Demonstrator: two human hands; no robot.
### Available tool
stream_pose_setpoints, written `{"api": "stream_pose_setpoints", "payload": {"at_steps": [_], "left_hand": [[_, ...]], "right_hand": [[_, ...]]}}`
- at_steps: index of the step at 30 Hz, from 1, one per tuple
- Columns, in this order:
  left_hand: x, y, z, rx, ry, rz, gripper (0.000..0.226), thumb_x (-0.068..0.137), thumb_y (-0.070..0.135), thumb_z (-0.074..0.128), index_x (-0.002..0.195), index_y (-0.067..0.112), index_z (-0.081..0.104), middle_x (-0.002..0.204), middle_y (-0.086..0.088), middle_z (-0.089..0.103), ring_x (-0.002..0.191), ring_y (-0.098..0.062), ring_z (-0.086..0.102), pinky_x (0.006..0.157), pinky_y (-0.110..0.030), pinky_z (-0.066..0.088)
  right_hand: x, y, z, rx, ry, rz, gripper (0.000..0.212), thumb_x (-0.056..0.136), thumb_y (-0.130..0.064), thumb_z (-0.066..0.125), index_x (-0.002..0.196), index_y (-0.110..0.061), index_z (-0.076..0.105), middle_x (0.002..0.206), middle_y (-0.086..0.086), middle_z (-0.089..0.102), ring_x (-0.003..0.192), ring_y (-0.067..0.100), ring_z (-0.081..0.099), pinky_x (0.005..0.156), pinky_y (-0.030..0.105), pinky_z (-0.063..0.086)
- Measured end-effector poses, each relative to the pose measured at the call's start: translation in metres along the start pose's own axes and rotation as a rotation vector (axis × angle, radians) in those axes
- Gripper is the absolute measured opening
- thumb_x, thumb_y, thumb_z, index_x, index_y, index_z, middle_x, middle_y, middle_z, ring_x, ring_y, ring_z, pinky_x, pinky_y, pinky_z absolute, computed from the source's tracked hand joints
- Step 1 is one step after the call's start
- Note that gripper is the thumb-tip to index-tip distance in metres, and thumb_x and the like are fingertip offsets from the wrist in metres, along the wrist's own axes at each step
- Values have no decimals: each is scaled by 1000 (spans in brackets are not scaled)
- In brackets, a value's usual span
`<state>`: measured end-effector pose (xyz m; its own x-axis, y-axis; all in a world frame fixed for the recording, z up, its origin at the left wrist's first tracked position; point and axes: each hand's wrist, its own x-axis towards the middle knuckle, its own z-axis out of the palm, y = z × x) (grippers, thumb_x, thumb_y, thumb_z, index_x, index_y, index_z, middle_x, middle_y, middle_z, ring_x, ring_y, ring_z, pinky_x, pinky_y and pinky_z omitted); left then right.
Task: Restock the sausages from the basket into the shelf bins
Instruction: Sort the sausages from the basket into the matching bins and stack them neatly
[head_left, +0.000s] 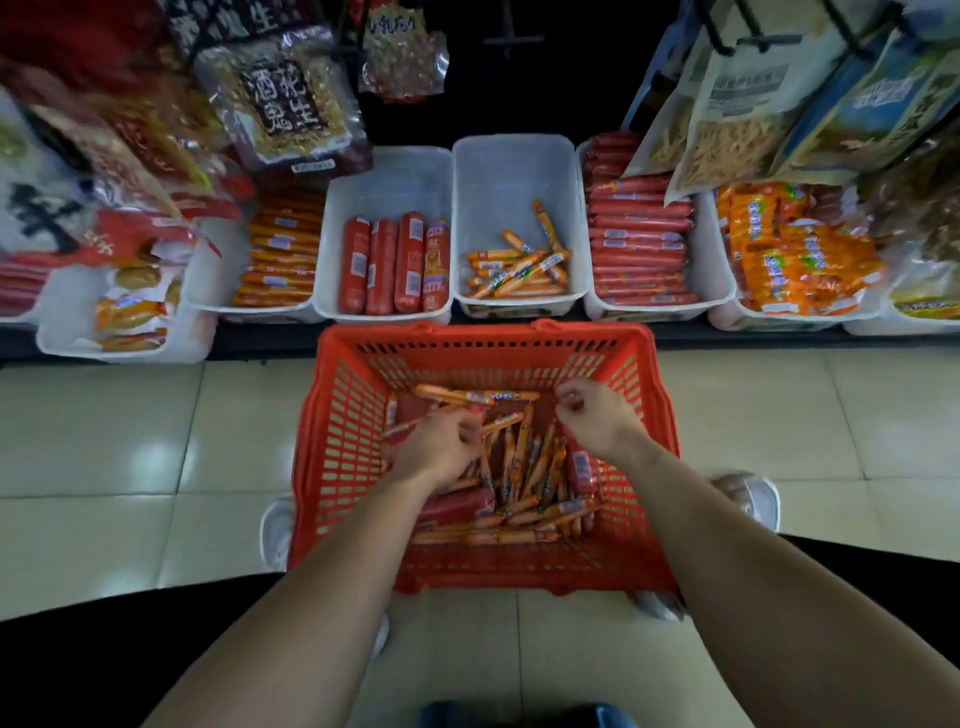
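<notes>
1. Reaches with both hands into the red plastic lattice basket (340, 415) on the pale tiled floor (130, 441).
2. Grips, in the curled fingers (469, 430) of the left hand (441, 449), a small bunch of thin orange sausage sticks (503, 422), poking out either side of the knuckles.
3. Curls the fingers of the right hand (597, 415) as well, just above the heap; holding something or nothing, impossible to tell.
4. Leaves most of the stock under and behind the fingertips: more sticks heaped loosely, thick red sausage rolls (454, 505) lying among them.
5. For a clean pick: gather only sticks lying roughly parallel, square their ends against the palm, ease free any crossed under a neighbour rather than tugging.
6. Sort by kind while lifting: sticks alone in this handful, rolls apart.
7. Aim well beyond the fingertips, past the far basket rim, at the white plastic shelf bin (514, 156) already holding matching sticks; lay them lengthwise.
8. Send rolls to the neighbouring white bin (384, 176), left of it.
</notes>
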<state>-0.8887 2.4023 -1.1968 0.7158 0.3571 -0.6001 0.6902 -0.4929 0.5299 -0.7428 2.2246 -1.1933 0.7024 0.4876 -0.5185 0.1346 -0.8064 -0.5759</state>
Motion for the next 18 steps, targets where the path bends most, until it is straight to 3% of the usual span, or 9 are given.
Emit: {"api": "stream_pose_setpoints", "payload": {"at_steps": [2, 5, 9, 14, 18], "left_hand": [[-3, -24, 24, 33, -67, -75, 28, 88, 37, 69, 114, 27, 65, 116, 5, 70, 103, -16, 65, 87, -31, 50], [-3, -48, 53, 84, -129, -76, 57, 78, 56, 74, 127, 30, 62, 125, 3, 68, 113, -22, 63, 93, -31, 49], [6, -62, 72, 136, -235, -48, 55, 72, 53, 74, 123, 35, 63, 123, 5, 67, 113, -21, 63, 91, -33, 50], [17, -76, 80, 216, -210, -41, 35, 74, 37, 83, 102, 30, 64, 108, 6, 60, 98, -15, 59, 85, -32, 49], [22, -79, 81, 267, -338, -70, 33, 79, 31, 81, 109, 26, 70, 112, 2, 69, 102, -20, 65, 88, -35, 53]], "right_hand": [[-5, 14, 28, -98, -127, 9, 39, 95, -26, 58, 132, -18, 58, 125, 7, 66, 115, 27, 61, 91, 29, 46], [-7, 38, 64, -213, -315, -41, 58, 92, -26, 64, 146, -16, 45, 142, 13, 54, 126, 30, 53, 99, 30, 42], [2, 68, 95, -317, -475, -102, 93, 75, -44, 82, 152, -17, 36, 154, 14, 36, 138, 28, 40, 111, 30, 34], [9, 79, 116, -498, -647, -151, 91, 76, -39, 81, 151, -16, 36, 149, 9, 43, 131, 30, 47, 103, 33, 43], [19, 73, 121, -437, -744, -69, 99, 79, -45, 79, 157, -23, 22, 157, 3, 36, 137, 25, 43, 107, 31, 39]]}}
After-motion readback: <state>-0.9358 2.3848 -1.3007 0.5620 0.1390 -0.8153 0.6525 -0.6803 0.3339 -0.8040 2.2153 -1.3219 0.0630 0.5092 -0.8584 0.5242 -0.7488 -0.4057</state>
